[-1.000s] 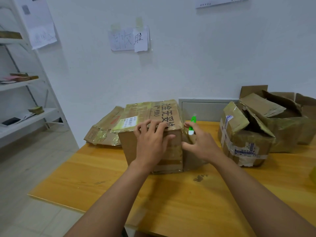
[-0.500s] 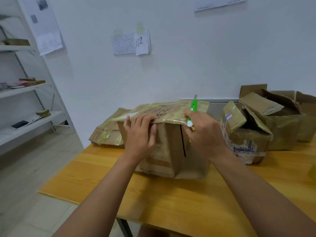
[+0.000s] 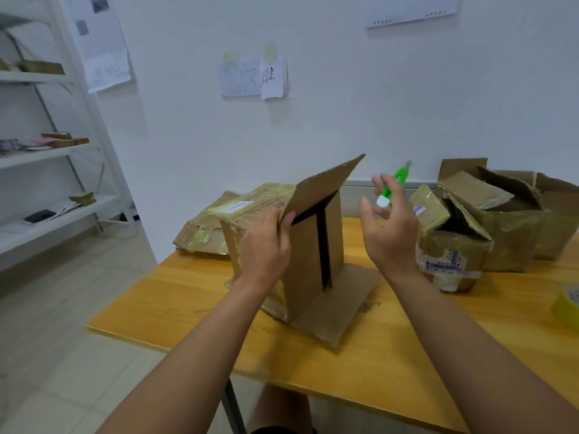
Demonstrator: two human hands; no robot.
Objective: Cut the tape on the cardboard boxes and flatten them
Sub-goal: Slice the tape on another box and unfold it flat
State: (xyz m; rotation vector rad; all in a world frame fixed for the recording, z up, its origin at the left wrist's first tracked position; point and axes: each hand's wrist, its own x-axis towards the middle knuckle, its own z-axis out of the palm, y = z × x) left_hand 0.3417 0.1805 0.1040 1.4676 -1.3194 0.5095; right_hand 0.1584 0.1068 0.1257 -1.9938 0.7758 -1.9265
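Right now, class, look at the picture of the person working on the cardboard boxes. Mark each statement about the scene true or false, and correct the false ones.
1. The left hand holds the raised flap of the box. True.
2. The green cutter lies flat on the table. False: the right hand holds it up in the air.
3. A flap of that box lies flat on the table. True.
4. The yellow tape roll sits on top of the box being opened. False: it rests on the table at the right edge.
5. More boxes stand to the right. True.
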